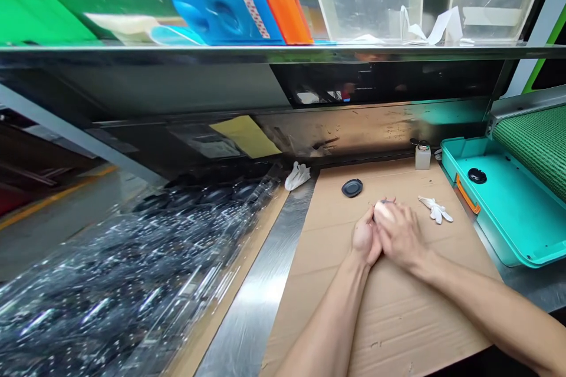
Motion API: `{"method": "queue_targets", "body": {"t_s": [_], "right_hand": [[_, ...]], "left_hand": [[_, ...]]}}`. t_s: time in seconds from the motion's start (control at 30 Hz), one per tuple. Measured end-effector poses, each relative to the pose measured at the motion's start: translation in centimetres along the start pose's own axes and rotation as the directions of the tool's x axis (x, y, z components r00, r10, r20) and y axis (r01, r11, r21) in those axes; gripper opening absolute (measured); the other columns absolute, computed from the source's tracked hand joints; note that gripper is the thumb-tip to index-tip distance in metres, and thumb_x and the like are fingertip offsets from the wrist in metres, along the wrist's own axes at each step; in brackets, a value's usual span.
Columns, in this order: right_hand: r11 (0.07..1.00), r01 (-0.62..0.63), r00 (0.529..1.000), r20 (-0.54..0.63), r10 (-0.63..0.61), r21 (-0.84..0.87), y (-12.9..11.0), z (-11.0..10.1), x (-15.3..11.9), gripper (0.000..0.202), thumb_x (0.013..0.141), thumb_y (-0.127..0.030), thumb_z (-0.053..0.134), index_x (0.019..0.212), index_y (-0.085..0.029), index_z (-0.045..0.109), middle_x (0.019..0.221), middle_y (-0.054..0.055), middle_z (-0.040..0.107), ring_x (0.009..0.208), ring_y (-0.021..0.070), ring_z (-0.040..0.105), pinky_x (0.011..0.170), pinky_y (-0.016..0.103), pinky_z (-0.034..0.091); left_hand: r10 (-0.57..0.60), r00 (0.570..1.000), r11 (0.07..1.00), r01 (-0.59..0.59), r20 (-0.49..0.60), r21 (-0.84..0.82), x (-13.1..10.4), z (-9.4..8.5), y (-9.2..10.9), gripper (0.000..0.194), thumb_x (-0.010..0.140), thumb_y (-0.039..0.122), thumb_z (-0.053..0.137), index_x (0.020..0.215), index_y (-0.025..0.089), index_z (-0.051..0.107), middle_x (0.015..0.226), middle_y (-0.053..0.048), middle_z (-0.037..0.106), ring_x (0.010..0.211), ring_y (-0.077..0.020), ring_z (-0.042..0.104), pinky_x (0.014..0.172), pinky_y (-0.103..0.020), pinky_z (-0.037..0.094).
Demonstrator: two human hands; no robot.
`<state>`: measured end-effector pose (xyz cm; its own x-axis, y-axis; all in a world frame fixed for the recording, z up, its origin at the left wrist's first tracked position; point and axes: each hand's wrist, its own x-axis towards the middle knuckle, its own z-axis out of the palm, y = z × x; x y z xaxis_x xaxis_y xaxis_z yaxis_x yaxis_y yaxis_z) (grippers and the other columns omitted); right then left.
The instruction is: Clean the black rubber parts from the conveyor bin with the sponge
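Note:
Over the brown cardboard sheet (327, 247), my left hand (366, 235) and my right hand (400, 230) are pressed together, the right one lying over the left. Both hands close around something small between them; only a sliver of white and dark shows, so I cannot make out what it is. A black oval part (352, 188) lies on the cardboard just beyond my left hand. To the right of my right hand rests a crumpled white glove or cloth (435, 210).
Clear plastic trays with black parts (154, 265) fill the left. A small bottle (423, 156) stands at the back. On the right, a teal bin (522, 206) holds a black round part (477, 175) beside a green conveyor belt (539, 141). A metal shelf (221, 55) crosses overhead.

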<state>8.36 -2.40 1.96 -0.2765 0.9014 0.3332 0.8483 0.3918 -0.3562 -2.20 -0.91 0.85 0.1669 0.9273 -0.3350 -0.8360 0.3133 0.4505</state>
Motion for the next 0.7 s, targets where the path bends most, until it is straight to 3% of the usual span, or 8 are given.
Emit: {"method": "queue_targets", "body": {"t_s": [0.07,0.37,0.5,0.57,0.63,0.7], "right_hand": [[0.999,-0.037,0.999,-0.004,0.037,-0.032,0.2,-0.1,0.0,0.043,0.100,-0.028,0.043,0.139,-0.026,0.062,0.141,0.011,0.056,0.107,0.0299,0.047,0.092,0.045,0.042],[0.996,0.049,0.999,0.026,-0.048,-0.068,0.1,0.3,-0.6,0.042,0.099,-0.030,0.047,0.139,-0.027,0.061,0.143,0.011,0.054,0.108,0.0304,0.047,0.091,0.043,0.042],[0.995,-0.044,0.999,-0.005,0.044,-0.093,1.8,-0.5,-0.5,0.035,0.102,-0.032,0.045,0.129,-0.028,0.068,0.136,0.009,0.059,0.108,0.0286,0.049,0.091,0.041,0.042],[0.996,-0.014,1.000,0.000,0.014,-0.085,2.7,-1.1,-0.5,0.032,0.103,-0.037,0.046,0.122,-0.030,0.071,0.133,0.007,0.061,0.111,0.0280,0.050,0.095,0.042,0.040],[0.995,0.006,1.000,0.012,-0.005,-0.101,3.3,-1.8,-0.5,0.032,0.103,-0.045,0.048,0.117,-0.031,0.073,0.135,0.007,0.060,0.116,0.0294,0.049,0.099,0.044,0.039],[0.979,-0.079,0.997,-0.020,0.076,-0.186,4.1,-2.4,-0.3,0.036,0.103,-0.048,0.047,0.118,-0.029,0.073,0.143,0.011,0.055,0.123,0.0331,0.046,0.100,0.048,0.038]], "left_hand": [[-0.005,1.000,1.000,0.005,-0.003,-0.004,0.0,0.0,0.0,0.033,0.102,0.026,0.040,0.115,0.012,0.068,0.112,-0.013,0.075,0.115,-0.0238,0.069,0.107,-0.040,0.052],[-0.077,0.997,0.997,0.077,0.004,-0.001,0.2,-0.6,0.7,0.034,0.102,0.026,0.039,0.108,0.011,0.069,0.114,-0.015,0.074,0.108,-0.0239,0.070,0.099,-0.038,0.057],[0.010,0.999,1.000,-0.010,-0.050,-0.002,0.1,-0.9,2.3,0.035,0.103,0.024,0.036,0.108,0.008,0.067,0.114,-0.018,0.073,0.103,-0.0251,0.071,0.090,-0.041,0.060],[0.044,0.998,0.999,-0.045,-0.034,-0.030,0.0,-1.1,3.2,0.038,0.103,0.030,0.037,0.111,0.008,0.067,0.115,-0.019,0.071,0.101,-0.0264,0.071,0.085,-0.042,0.061],[0.063,0.998,0.995,-0.065,-0.031,-0.076,-0.1,-1.3,3.9,0.043,0.103,0.036,0.035,0.112,0.008,0.067,0.110,-0.018,0.072,0.093,-0.0262,0.070,0.080,-0.041,0.061],[0.068,0.998,0.991,-0.069,-0.018,-0.118,-0.2,-1.4,4.4,0.046,0.102,0.035,0.033,0.114,0.007,0.067,0.102,-0.017,0.071,0.086,-0.0249,0.069,0.072,-0.039,0.060]]}}
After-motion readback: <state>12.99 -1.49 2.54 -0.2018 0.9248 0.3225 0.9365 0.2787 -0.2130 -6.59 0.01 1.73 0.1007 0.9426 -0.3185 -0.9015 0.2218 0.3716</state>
